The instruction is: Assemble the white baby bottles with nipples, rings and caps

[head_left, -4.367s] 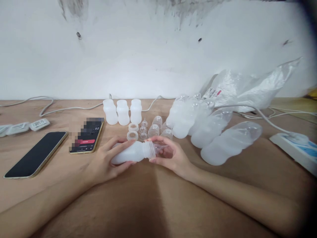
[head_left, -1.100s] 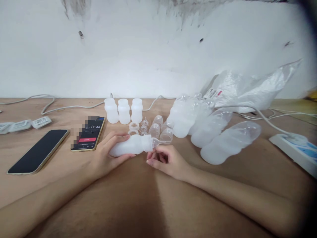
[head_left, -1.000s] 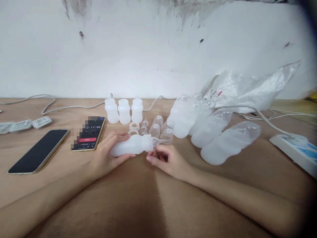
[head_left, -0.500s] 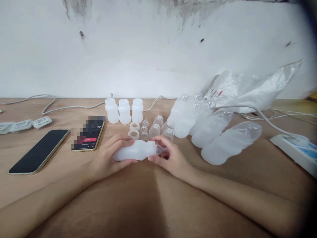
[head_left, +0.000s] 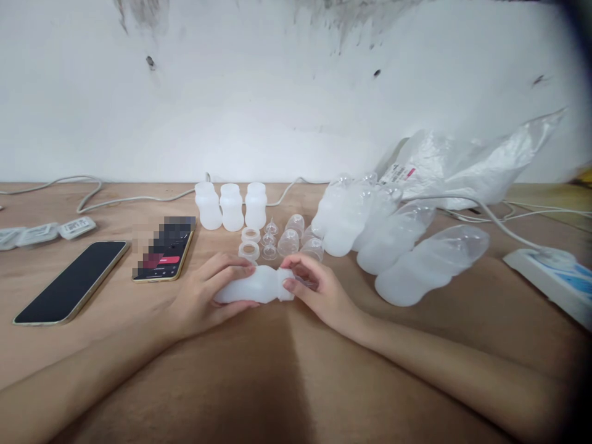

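A frosted white feeding bottle [head_left: 252, 285] lies sideways just above the table, its neck toward the right. My left hand [head_left: 208, 288] is wrapped around its body. My right hand [head_left: 324, 290] closes thumb and fingers on the white collar ring [head_left: 286, 287] at the neck; its fingers mostly cover the clear teat there. Just behind the bottle are a loose collar ring [head_left: 242, 251], clear teats [head_left: 270, 239] and several clear domed caps [head_left: 290, 242]. Three uncapped bottles [head_left: 232, 208] stand further back.
Several capped bottles [head_left: 407, 277] lie grouped at the right, before a plastic bag [head_left: 481, 163]. A power strip [head_left: 546, 277] with cables sits at the far right. Two phones, one dark [head_left: 74, 283] and one lit [head_left: 173, 250], and small wrapped packs [head_left: 39, 234] lie left.
The right hand has shifted its grip onto the collar ring, with the thumb now lying over it and the teat more hidden. The bottle has moved slightly; my left hand keeps its hold.
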`<state>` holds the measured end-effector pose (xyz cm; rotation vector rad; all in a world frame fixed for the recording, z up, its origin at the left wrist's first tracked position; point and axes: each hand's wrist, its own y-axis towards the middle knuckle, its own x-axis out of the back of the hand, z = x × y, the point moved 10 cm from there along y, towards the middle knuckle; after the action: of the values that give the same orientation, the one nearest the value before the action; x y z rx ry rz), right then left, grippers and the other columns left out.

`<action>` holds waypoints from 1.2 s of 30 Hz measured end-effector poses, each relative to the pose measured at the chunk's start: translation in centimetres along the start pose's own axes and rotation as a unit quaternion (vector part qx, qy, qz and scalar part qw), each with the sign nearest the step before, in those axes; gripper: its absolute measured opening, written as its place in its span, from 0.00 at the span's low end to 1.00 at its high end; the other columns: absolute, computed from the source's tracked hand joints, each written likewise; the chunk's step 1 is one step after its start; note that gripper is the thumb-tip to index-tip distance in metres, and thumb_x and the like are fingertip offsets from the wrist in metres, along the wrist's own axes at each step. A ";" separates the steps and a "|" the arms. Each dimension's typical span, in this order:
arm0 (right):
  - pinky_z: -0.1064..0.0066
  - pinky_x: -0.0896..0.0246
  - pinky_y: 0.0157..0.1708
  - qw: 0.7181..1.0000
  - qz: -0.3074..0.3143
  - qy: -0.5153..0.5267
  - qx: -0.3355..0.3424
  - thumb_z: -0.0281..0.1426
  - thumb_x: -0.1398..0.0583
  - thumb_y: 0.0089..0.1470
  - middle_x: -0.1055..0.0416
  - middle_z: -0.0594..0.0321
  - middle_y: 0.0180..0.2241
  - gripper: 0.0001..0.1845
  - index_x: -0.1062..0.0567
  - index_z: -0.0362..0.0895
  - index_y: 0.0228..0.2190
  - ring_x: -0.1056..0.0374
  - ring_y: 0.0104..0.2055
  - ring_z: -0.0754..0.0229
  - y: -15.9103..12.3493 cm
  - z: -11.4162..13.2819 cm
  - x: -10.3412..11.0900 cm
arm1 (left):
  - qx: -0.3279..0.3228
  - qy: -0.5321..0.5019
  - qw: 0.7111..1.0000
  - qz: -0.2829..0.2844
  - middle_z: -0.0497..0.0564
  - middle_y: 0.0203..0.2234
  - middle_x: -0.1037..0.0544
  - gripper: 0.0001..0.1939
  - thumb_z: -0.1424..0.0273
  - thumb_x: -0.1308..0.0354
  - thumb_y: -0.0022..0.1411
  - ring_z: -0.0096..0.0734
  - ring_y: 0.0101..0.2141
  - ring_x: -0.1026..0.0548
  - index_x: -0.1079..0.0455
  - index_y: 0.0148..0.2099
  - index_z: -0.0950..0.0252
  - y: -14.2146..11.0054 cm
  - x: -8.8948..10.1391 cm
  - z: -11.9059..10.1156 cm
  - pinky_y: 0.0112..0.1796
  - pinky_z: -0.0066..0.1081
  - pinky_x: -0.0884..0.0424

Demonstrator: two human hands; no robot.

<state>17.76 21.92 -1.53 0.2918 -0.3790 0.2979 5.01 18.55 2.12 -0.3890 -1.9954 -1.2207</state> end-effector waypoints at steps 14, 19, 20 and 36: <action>0.74 0.45 0.23 0.999 0.017 0.035 -0.009 0.45 0.45 0.50 0.37 0.64 0.26 0.18 0.33 0.42 0.29 0.41 0.25 0.66 0.2 -0.1 -0.2 | 0.042 0.002 0.999 -0.023 0.55 0.42 0.30 0.22 0.68 0.38 0.51 0.35 0.42 0.30 0.39 0.48 0.65 -0.2 0.5 0.8 0.40 0.33 0.31; 0.73 0.51 0.22 0.998 0.052 0.004 0.032 0.47 0.55 0.55 0.38 0.65 0.20 0.24 0.35 0.41 0.22 0.46 0.21 0.68 -0.1 0.8 -0.6 | 0.051 -0.003 0.998 -0.030 0.55 0.41 0.30 0.22 0.67 0.39 0.52 0.37 0.41 0.29 0.40 0.48 0.62 -0.2 0.7 0.9 0.39 0.36 0.30; 0.73 0.52 0.22 0.998 0.057 -0.005 0.032 0.48 0.54 0.55 0.38 0.65 0.21 0.25 0.34 0.41 0.23 0.46 0.21 0.67 -0.1 0.7 -0.7 | 0.053 -0.004 0.998 -0.032 0.55 0.41 0.30 0.22 0.67 0.39 0.52 0.37 0.41 0.29 0.40 0.48 0.62 -0.2 0.7 1.0 0.39 0.36 0.30; 0.75 0.53 0.20 0.994 0.069 -0.050 0.063 0.40 0.44 0.50 0.43 0.68 0.19 0.14 0.35 0.42 0.23 0.49 0.21 0.68 -0.4 1.3 -1.2 | 0.049 -0.003 0.998 -0.036 0.56 0.42 0.30 0.23 0.68 0.39 0.51 0.36 0.41 0.30 0.40 0.48 0.64 -0.4 0.9 0.9 0.39 0.34 0.31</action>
<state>16.39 20.88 -0.94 0.4071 -0.4804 0.4443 3.78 19.00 2.30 -0.2758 -2.0811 -1.1610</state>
